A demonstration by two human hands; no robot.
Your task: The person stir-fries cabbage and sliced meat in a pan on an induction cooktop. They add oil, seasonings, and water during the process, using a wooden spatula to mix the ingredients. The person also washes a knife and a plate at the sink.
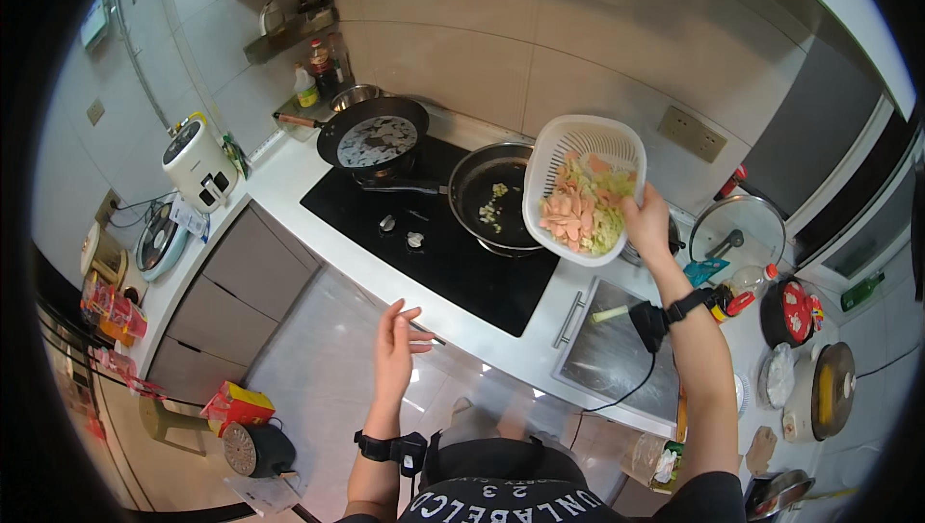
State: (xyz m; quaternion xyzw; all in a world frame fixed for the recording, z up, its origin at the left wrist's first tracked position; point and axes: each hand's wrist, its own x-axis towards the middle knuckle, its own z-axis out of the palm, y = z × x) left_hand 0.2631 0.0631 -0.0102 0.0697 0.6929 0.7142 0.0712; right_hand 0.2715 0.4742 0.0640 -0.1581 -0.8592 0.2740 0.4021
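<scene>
My right hand (649, 223) grips the right rim of a white plastic colander basket (533, 183). Inside it lie pink sausage slices (567, 216) and chopped pale-green cabbage (605, 230). The basket is tilted towards me and covers the right part of a black frying pan (473, 197). Minced garlic (495, 212) sits in that pan, over the right burner. My left hand (397, 331) is empty, fingers apart, in front of the counter edge. On the left burner a wok (329, 143) with a wooden handle holds a whitish, foamy liquid (379, 140).
The black cooktop (462, 284) has two knobs at its front left. A steel board (614, 357) bears a pale stalk piece (611, 314). A glass lid (737, 226), bottles and an electric cooker (802, 393) stand right. An air fryer (199, 161) stands left; a bin (260, 449) is on the floor.
</scene>
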